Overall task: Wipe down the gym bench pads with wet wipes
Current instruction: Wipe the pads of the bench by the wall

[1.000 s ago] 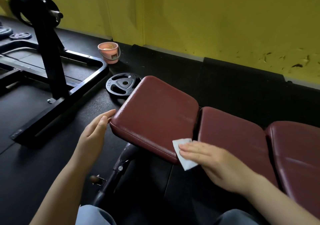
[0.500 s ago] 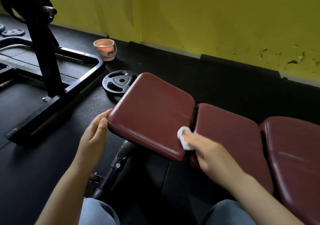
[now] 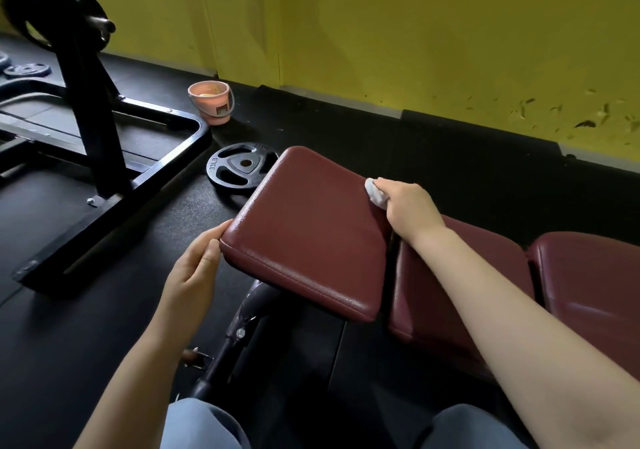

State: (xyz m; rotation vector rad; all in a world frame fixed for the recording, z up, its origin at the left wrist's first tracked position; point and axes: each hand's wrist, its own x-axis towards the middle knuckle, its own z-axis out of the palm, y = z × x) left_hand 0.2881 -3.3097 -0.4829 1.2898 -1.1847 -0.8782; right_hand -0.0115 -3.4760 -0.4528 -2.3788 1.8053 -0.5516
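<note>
Wiping is only partly done: your right hand (image 3: 408, 206) pinches the bunched wet wipe (image 3: 375, 192) at the end pad's (image 3: 308, 227) 2 o'clock corner, having run up from its near edge. Your left hand (image 3: 194, 275), fingers straight, steadies the 9 o'clock corner. The middle pad (image 3: 457, 282) and far pad (image 3: 588, 275) look untouched.

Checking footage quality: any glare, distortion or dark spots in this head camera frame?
Head view: soft sheen, no harsh glare, on the maroon padded bench seat; wide-angle lens bows the black steel rack frame; black rubber floor loses detail in shadow; crumpled white wet wipe stays sharp.
</note>
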